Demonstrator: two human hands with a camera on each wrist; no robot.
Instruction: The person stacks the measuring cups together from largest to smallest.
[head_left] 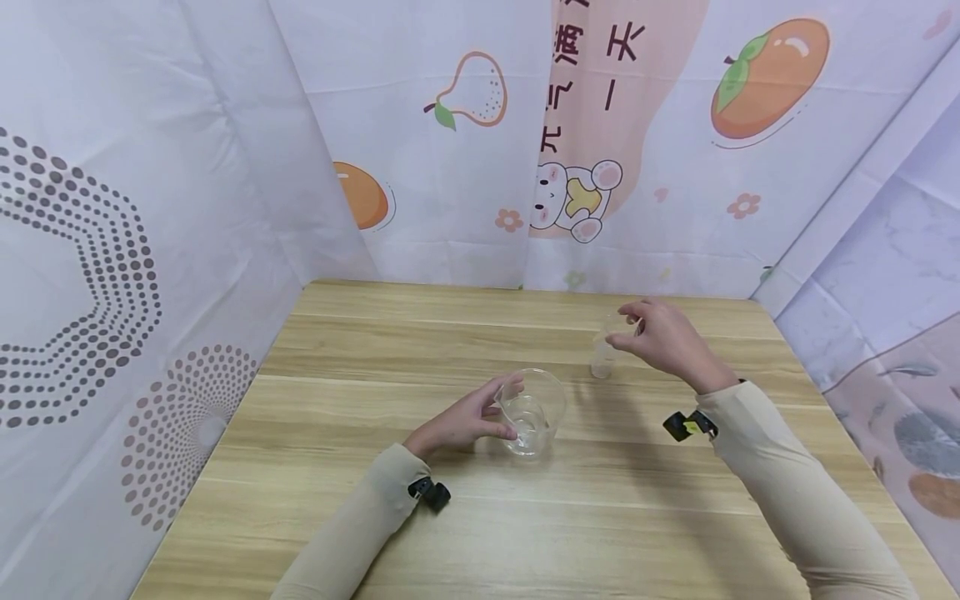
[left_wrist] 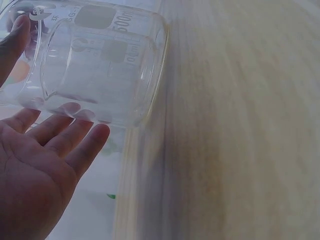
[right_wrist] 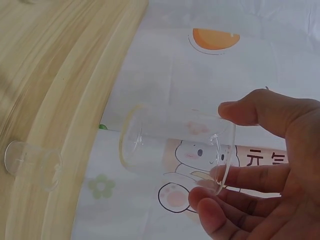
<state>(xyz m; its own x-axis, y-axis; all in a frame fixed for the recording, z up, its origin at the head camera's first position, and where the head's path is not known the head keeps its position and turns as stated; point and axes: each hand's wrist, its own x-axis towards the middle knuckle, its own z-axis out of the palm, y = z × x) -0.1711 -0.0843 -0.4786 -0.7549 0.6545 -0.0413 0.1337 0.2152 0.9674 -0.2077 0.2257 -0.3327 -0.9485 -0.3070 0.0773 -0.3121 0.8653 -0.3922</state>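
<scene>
My left hand (head_left: pixel 472 417) holds a large clear glass beaker (head_left: pixel 551 404) from its left side, thumb on one side and fingers on the other. Inside that beaker sits a smaller glass beaker (left_wrist: pixel 100 65), and both carry white printed markings. At the back right, my right hand (head_left: pixel 663 340) pinches a clear small beaker (right_wrist: pixel 150 142) near its rim, thumb opposite fingers. Nothing shows inside the pinched beaker. Just below it in the head view, a tiny clear beaker (head_left: pixel 601 367) stands upright on the table, also seen at the left of the right wrist view.
The wood-grain table (head_left: pixel 360 367) has its back edge close behind the right hand. White curtains (head_left: pixel 450 208) with printed fruit and a cartoon animal hang behind it, and more patterned curtain hangs on both sides. Each wrist carries a small black camera (head_left: pixel 431 494).
</scene>
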